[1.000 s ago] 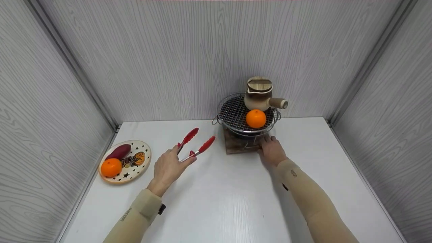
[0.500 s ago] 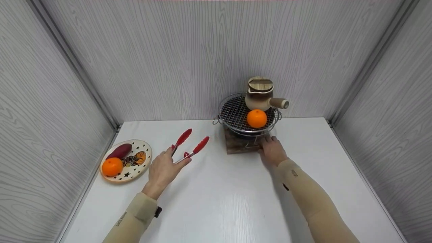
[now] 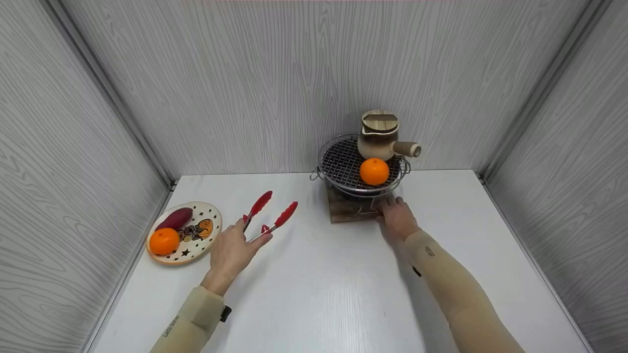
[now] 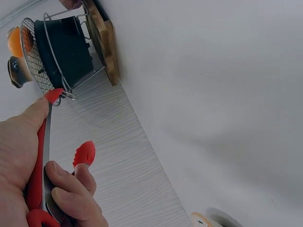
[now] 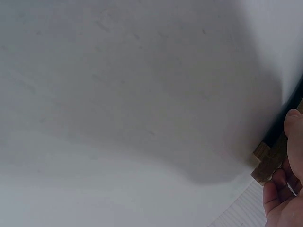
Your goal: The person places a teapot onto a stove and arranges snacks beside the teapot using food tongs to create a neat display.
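My left hand (image 3: 230, 252) holds red-tipped tongs (image 3: 286, 214) above the table, their two arms spread with nothing between the tips. In the left wrist view, the thumb lies along one arm of the tongs (image 4: 40, 163) and fingers curl at the other. My right hand (image 3: 398, 219) grips the front right corner of a wooden base (image 3: 348, 211); the right wrist view has thumb and fingers on opposite sides of the board (image 5: 271, 165). Above that base is a round wire-mesh grill (image 3: 338, 164) bearing an orange (image 3: 374, 171) and a side-handled teapot (image 3: 377, 146).
At the left, a star-patterned plate (image 3: 214, 215) carries a second orange (image 3: 164, 241) and a dark red sweet potato (image 3: 174, 219). Wood-grain panels (image 3: 245, 88) enclose the white table (image 3: 314, 284) at the back and both sides. The teapot's handle (image 3: 406, 148) points right.
My left hand has drifted left and slightly toward me with the tongs, away from the grill. My right hand stays at the wooden base's corner.
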The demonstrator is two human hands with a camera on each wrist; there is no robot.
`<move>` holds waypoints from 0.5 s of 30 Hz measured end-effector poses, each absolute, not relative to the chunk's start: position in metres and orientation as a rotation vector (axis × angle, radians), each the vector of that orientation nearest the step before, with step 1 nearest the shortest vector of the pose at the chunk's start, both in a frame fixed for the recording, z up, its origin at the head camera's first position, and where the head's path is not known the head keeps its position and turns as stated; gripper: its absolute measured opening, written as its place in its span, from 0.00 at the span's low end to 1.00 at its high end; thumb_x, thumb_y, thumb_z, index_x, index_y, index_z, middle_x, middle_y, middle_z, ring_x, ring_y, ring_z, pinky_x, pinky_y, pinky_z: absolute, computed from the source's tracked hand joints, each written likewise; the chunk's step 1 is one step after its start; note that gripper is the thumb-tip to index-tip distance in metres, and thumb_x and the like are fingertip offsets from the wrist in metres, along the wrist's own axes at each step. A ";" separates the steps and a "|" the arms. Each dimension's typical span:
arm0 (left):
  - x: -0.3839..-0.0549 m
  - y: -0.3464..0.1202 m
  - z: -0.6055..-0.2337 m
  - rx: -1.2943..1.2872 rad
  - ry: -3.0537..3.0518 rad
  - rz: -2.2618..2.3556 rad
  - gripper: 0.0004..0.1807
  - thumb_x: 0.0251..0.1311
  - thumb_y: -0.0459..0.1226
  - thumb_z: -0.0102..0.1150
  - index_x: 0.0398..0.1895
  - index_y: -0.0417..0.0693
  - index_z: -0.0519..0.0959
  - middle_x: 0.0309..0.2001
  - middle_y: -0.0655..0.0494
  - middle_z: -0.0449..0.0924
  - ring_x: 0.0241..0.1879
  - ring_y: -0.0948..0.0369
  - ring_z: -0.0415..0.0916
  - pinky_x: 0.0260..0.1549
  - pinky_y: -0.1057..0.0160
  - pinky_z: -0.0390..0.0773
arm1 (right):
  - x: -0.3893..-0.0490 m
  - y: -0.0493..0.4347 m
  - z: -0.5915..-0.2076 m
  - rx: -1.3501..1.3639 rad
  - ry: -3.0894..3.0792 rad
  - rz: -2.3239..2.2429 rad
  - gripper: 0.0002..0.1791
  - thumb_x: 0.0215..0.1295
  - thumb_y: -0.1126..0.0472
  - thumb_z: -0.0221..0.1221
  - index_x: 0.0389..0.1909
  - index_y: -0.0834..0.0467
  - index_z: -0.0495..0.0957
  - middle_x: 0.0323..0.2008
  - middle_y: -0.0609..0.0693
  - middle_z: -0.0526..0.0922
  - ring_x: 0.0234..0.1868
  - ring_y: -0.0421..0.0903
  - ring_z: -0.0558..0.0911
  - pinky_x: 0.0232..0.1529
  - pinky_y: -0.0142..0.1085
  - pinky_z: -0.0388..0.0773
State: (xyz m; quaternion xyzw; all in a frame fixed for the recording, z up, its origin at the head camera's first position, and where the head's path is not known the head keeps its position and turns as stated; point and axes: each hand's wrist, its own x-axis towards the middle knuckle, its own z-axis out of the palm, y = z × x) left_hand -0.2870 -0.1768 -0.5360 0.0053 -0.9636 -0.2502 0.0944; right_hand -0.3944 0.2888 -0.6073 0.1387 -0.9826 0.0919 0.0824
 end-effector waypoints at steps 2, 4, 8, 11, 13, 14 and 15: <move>-0.286 -0.178 -0.537 0.027 -2.868 -0.740 0.55 0.63 0.68 0.76 0.76 0.33 0.77 0.42 0.38 0.89 0.34 0.51 0.79 0.28 0.59 0.69 | -0.394 0.289 -0.607 0.413 -2.938 0.267 0.23 0.81 0.57 0.67 0.68 0.64 0.76 0.65 0.66 0.81 0.58 0.67 0.80 0.64 0.62 0.80; -0.284 -0.180 -0.538 0.034 -2.879 -0.731 0.55 0.63 0.68 0.75 0.77 0.33 0.76 0.42 0.38 0.89 0.34 0.51 0.79 0.28 0.59 0.69 | -0.394 0.289 -0.606 0.408 -2.953 0.260 0.23 0.81 0.57 0.66 0.68 0.64 0.76 0.65 0.66 0.81 0.59 0.66 0.80 0.64 0.62 0.80; -0.282 -0.182 -0.539 0.040 -2.884 -0.719 0.56 0.63 0.68 0.75 0.78 0.32 0.75 0.42 0.38 0.89 0.33 0.51 0.78 0.28 0.60 0.67 | -0.393 0.288 -0.605 0.390 -2.982 0.270 0.22 0.82 0.57 0.66 0.68 0.63 0.76 0.65 0.64 0.81 0.60 0.65 0.79 0.67 0.61 0.79; -0.281 -0.184 -0.540 0.046 -2.875 -0.719 0.55 0.63 0.68 0.75 0.77 0.33 0.76 0.40 0.39 0.88 0.33 0.51 0.77 0.28 0.60 0.67 | -0.393 0.287 -0.604 0.375 -2.992 0.294 0.22 0.82 0.57 0.65 0.68 0.62 0.76 0.66 0.64 0.81 0.61 0.65 0.79 0.69 0.61 0.78; -0.280 -0.185 -0.541 0.051 -2.866 -0.723 0.53 0.63 0.68 0.75 0.73 0.34 0.79 0.38 0.41 0.87 0.33 0.51 0.77 0.28 0.59 0.67 | -0.394 0.287 -0.604 0.367 -2.996 0.303 0.23 0.82 0.57 0.65 0.69 0.62 0.76 0.68 0.64 0.80 0.62 0.65 0.78 0.71 0.61 0.78; -0.279 -0.185 -0.541 0.055 -2.863 -0.727 0.52 0.62 0.68 0.76 0.73 0.34 0.80 0.38 0.41 0.87 0.33 0.51 0.77 0.29 0.59 0.68 | -0.394 0.287 -0.604 0.366 -2.995 0.303 0.23 0.82 0.57 0.65 0.69 0.63 0.75 0.68 0.64 0.80 0.63 0.65 0.78 0.71 0.61 0.77; -0.279 -0.186 -0.541 0.059 -2.863 -0.735 0.52 0.62 0.68 0.76 0.72 0.34 0.80 0.38 0.41 0.87 0.33 0.51 0.77 0.29 0.59 0.68 | -0.394 0.287 -0.605 0.361 -2.997 0.307 0.23 0.83 0.57 0.65 0.70 0.62 0.75 0.69 0.64 0.80 0.63 0.65 0.78 0.71 0.61 0.77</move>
